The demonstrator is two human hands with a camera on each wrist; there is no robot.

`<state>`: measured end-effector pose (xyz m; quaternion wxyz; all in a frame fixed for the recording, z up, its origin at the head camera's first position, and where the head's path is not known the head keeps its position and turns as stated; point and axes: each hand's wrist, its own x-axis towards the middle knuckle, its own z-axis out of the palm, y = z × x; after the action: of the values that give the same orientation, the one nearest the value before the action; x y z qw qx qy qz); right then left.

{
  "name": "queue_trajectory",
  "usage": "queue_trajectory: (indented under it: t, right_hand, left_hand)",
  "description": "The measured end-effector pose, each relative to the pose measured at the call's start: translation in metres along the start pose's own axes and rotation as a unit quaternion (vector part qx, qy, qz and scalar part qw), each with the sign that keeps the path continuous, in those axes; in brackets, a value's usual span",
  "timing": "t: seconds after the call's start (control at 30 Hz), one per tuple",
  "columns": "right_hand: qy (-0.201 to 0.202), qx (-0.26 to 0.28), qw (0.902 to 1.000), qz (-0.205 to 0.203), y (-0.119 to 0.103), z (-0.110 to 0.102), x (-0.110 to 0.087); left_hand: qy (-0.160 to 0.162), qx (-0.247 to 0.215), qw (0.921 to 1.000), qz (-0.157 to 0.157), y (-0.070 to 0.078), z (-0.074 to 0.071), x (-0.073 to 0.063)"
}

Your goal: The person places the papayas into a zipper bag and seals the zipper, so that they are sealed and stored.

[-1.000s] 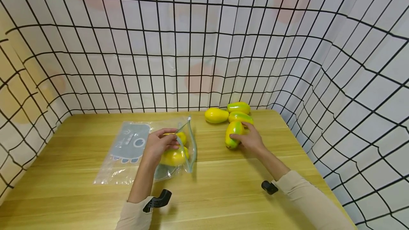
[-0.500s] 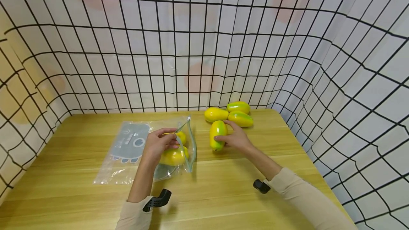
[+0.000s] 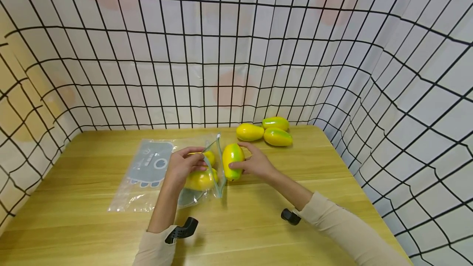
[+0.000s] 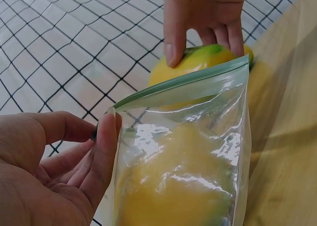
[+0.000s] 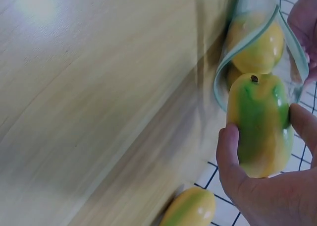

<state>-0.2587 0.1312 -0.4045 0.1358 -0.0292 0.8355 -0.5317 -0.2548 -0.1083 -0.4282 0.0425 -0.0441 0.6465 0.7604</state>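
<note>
My left hand (image 3: 186, 165) pinches the upper edge of a clear zip-lock bag (image 4: 183, 107) with a green seal strip, holding its mouth open. Inside the bag lie two yellow papayas (image 3: 201, 180), partly covered by the film and my fingers. My right hand (image 3: 256, 162) grips another papaya (image 5: 260, 127), yellow with green streaks, between thumb and fingers. It is right at the bag's mouth; in the right wrist view its stem end points toward the opening. Whether it touches the seal strip I cannot tell.
Several things share the wooden table (image 3: 244, 225): three more papayas (image 3: 278, 137) sit together at the back right, and the bag's flat part with a grey cartoon print (image 3: 151, 165) spreads leftward. A black-grid white sheet (image 3: 236, 52) rises behind and at both sides.
My right hand has carried the papaya leftward from beside the other papayas to the mouth of the bag. My left hand and the bag have stayed put.
</note>
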Motion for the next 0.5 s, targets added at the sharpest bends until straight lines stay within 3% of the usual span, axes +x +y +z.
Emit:
queue_trajectory:
  t: [0.5]
  right_hand:
    - [-0.045,0.015,0.9988,0.010,-0.006,0.017,-0.004]
  left_hand:
    - [-0.004,0.000,1.0000,0.003,0.001,0.000,-0.001]
